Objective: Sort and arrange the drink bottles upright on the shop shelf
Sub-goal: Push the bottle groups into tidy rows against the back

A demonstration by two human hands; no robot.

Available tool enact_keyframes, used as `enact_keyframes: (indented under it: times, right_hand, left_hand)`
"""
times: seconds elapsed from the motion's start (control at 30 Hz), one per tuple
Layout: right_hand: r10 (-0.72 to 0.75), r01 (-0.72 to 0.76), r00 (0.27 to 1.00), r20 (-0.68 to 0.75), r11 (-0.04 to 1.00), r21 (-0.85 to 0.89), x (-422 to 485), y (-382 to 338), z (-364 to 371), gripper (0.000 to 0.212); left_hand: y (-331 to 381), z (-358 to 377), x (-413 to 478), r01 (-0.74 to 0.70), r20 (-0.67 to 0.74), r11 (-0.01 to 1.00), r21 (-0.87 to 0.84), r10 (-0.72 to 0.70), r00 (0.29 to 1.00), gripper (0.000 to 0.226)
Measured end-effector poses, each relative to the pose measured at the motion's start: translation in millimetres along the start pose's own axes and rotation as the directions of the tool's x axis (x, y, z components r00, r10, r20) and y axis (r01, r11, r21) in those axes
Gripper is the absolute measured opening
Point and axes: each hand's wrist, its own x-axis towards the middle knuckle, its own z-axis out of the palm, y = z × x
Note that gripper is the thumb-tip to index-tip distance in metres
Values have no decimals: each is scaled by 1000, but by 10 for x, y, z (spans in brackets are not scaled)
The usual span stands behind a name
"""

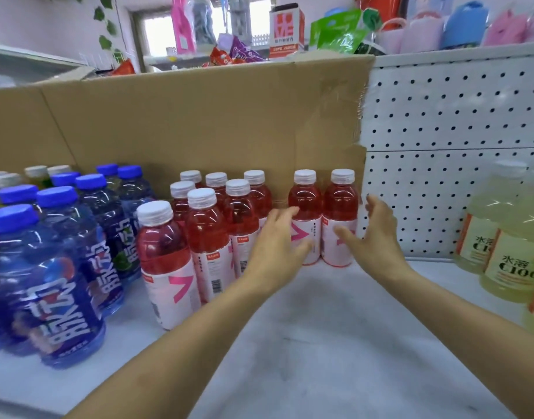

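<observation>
Two red drink bottles with white caps stand upright side by side at the back of the shelf: one [305,204] on the left, one [340,204] on the right. My left hand [278,237] reaches in with straight fingers touching the left bottle's label. My right hand [371,234] is spread beside the right bottle, fingers straight, thumb near its label. A group of several more red bottles [205,234] stands upright to the left. Blue bottles [48,267] fill the shelf's left end. Pale yellow C100 bottles [507,255] stand at the right.
A brown cardboard sheet [184,116] lines the back of the shelf behind the bottles. A white pegboard panel [456,122] forms the back at the right. The white shelf surface [320,343] lies under my forearms. Goods crowd the top ledge.
</observation>
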Motion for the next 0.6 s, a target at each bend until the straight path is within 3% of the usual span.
enact_keyframes:
  times: [0.07,0.13,0.2,0.27,0.33,0.4,0.6]
  right_hand:
    - [-94,94,995,-43,996,3,54,-118,-94,71]
    - [-144,144,989,-29,990,-4,185,-282,-172,66]
    - [-183,186,982,48,979,-81,349,-457,-222,61]
    - [-183,213,970,159,957,-199,513,-602,-250,56]
    - [-156,225,960,235,924,-309,652,-696,-270,49]
    - [-141,235,955,259,896,-377,734,-734,-291,43]
    - [-154,262,944,292,887,-380,804,-711,-356,47]
  left_hand:
    - [88,-299,48,-157,-92,984,81,165,982,42]
    - [159,-582,265,-197,-119,971,138,214,970,34]
    - [203,-805,573,-129,-82,961,247,153,985,39]
    - [201,-941,869,7,9,915,404,-12,1000,45]
    - [163,-983,1075,132,113,859,495,-214,970,44]
    - [142,-958,1175,183,216,855,485,-320,922,40]
    - [205,-815,1290,61,210,865,498,-188,959,33]
